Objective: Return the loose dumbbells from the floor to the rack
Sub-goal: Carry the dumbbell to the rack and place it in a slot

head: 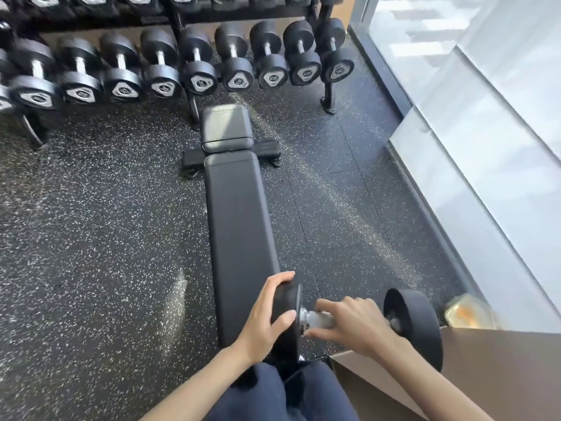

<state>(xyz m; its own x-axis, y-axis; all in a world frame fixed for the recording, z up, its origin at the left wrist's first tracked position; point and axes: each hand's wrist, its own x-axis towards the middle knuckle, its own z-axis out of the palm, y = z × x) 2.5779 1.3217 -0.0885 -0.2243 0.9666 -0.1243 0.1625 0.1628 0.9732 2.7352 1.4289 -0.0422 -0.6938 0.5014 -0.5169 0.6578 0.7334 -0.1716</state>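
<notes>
Pickup stage: left hand (268, 314) cupped the dumbbell (358, 322)'s near head at 6 o'clock beside the bench, right hand (352, 325) wrapped its handle. Next it probably needed a two-handed carry to the rack (182, 22) at 12.

Single head-worn wide-angle view, looking forward and steeply down; own legs (282, 393) at 6 o'clock, close; bench (239, 226) runs toward 12; rack (182, 22) at 12, far; glass wall (485, 147) at 2 o'clock; edges bowed by lens
</notes>
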